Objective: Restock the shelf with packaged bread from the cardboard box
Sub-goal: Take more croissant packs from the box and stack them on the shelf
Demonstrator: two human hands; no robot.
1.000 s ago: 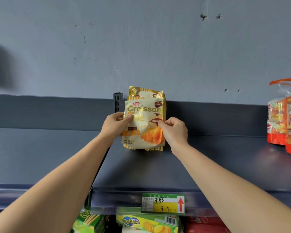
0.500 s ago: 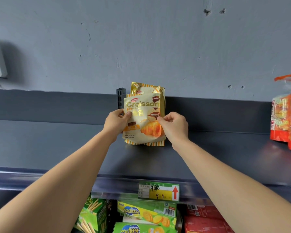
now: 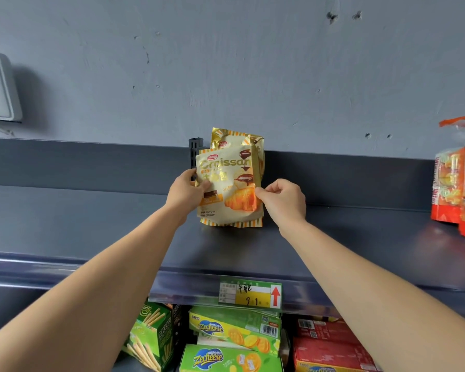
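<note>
Head view: holds the front croissant bag [image 3: 226,189] upright by both side edges on the shelf [image 3: 333,242], near the back rail [image 3: 91,162]. Clamps the left hand [image 3: 184,193] on the bag's left edge, thumb over the printed face, fingers tucked behind. Pinches the right edge with the right hand [image 3: 285,201], thumb and curled fingers closed on the seam. Sets it just in front of a second croissant bag [image 3: 234,138], which stands against the back rail beside the slotted post [image 3: 195,149].

Looks like an early stage: only these two bags up, with long runs of bare shelf on either side left to fill. Shows no cardboard box, so cannot tell how much stock remains.

Looks soft and light: glossy crinkled film in cream and gold, striped crimped seams top and bottom, puffed with air, likely to slump if released carelessly. Contrasts with the flat, matt, dark metal shelf and the scuffed grey painted wall [image 3: 226,63]. Well apart to the right, orange film-wrapped packs [image 3: 459,183]; on the shelf lip a price tag [image 3: 250,294]; below it stiff green cartons [image 3: 234,328] and red cartons [image 3: 330,345]
</note>
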